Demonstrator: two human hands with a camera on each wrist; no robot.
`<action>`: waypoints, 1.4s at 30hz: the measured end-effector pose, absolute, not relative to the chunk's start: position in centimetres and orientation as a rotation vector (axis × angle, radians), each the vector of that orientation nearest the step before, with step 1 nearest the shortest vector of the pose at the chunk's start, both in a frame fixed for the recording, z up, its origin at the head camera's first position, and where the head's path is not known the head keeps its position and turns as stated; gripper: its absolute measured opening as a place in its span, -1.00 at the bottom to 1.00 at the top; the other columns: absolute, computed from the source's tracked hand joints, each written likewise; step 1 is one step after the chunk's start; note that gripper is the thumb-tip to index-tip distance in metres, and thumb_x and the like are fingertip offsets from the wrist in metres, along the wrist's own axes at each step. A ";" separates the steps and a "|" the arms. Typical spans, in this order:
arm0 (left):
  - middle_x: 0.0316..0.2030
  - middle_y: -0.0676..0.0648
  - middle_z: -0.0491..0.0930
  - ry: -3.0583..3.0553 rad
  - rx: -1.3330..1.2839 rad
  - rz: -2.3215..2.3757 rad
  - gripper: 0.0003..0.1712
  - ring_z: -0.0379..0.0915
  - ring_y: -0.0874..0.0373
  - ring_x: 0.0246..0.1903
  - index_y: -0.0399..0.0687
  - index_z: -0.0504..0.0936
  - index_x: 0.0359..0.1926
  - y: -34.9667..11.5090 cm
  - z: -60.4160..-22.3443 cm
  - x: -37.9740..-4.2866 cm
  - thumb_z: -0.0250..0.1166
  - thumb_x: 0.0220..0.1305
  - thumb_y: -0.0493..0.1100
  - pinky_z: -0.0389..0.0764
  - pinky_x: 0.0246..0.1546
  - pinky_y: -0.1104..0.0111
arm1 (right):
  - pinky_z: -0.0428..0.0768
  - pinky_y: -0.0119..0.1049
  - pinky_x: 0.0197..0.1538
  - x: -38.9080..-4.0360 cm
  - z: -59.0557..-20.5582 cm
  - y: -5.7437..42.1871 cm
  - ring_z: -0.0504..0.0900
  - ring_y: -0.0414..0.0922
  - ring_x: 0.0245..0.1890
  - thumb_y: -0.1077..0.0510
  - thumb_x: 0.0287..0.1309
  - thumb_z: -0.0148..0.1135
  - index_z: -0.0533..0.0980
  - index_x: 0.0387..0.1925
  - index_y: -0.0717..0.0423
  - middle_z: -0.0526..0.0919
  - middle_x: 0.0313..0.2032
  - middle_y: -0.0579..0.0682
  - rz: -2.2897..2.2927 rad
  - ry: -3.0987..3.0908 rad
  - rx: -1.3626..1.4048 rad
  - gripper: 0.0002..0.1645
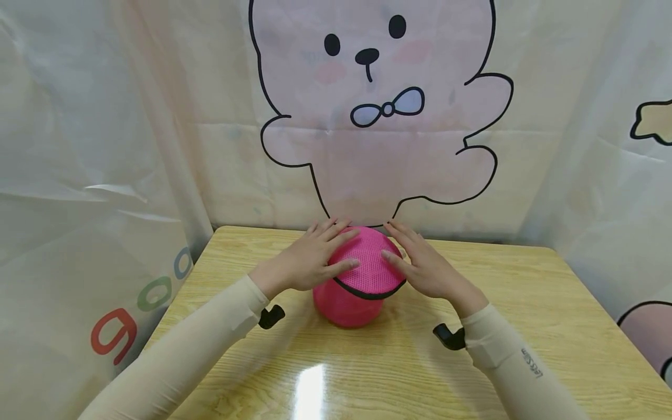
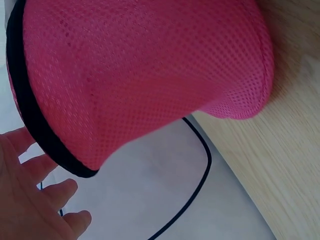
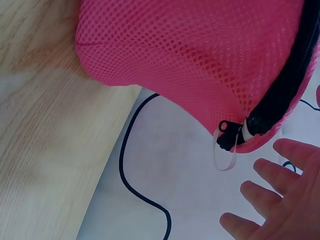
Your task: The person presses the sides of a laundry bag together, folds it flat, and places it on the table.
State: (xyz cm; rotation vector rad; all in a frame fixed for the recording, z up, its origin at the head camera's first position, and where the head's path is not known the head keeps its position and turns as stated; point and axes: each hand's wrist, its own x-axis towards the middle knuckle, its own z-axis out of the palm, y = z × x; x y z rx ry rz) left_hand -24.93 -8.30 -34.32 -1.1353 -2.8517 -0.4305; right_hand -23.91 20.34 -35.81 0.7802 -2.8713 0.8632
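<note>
A pink mesh zip bag (image 1: pixel 367 262) with a black band round its top stands upright on the wooden table. My left hand (image 1: pixel 310 256) lies along the left side of its lid, fingers spread and fairly straight. On the opposite side my right hand (image 1: pixel 427 265) is spread in the same way, its thumb over the lid. The left wrist view shows the bag's mesh side (image 2: pixel 150 75) beside the fingers. In the right wrist view the zip pull (image 3: pixel 227 130) with a pale loop hangs apart from the fingertips. Whether either hand touches the lid, I cannot tell.
The wooden table (image 1: pixel 252 373) reaches back to a curtain (image 1: pixel 231 169) printed with a cartoon bear. Another printed curtain (image 1: pixel 79 204) hangs along the left. Black curved pieces (image 1: pixel 272 317) stick out from under both sleeves near the wrists.
</note>
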 end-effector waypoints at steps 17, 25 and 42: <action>0.68 0.04 -0.12 -2.818 -1.114 -0.538 -0.16 -0.29 -0.12 0.67 0.24 0.12 0.64 -7.4 -34.5 -23.9 0.00 0.52 0.41 -0.21 0.62 -0.18 | 0.11 0.44 0.51 -23.0 -35.9 19.9 -0.06 0.18 0.66 -0.18 0.51 0.11 0.03 0.66 -0.10 -0.06 0.67 0.01 0.970 -2.827 0.778 -0.13; 0.68 0.06 -0.13 -2.793 -1.123 -0.568 -0.18 -0.32 -0.08 0.68 0.20 0.14 0.64 -7.2 -34.8 -23.4 -0.01 0.53 0.39 -0.25 0.63 -0.16 | 0.11 0.45 0.51 -22.8 -36.3 19.6 -0.06 0.16 0.66 -0.19 0.50 0.12 0.07 0.65 -0.11 -0.04 0.67 0.01 1.012 -2.812 0.774 -0.15; 0.67 0.00 -0.03 -2.776 -1.121 -0.556 -0.20 -0.35 -0.07 0.68 0.17 0.21 0.62 -6.8 -35.5 -23.0 0.02 0.53 0.37 -0.22 0.63 -0.15 | 0.01 0.41 0.56 -22.5 -37.1 19.0 -0.16 0.15 0.68 -0.16 0.51 0.12 0.14 0.62 0.01 -0.02 0.66 -0.03 1.019 -2.765 0.798 -0.17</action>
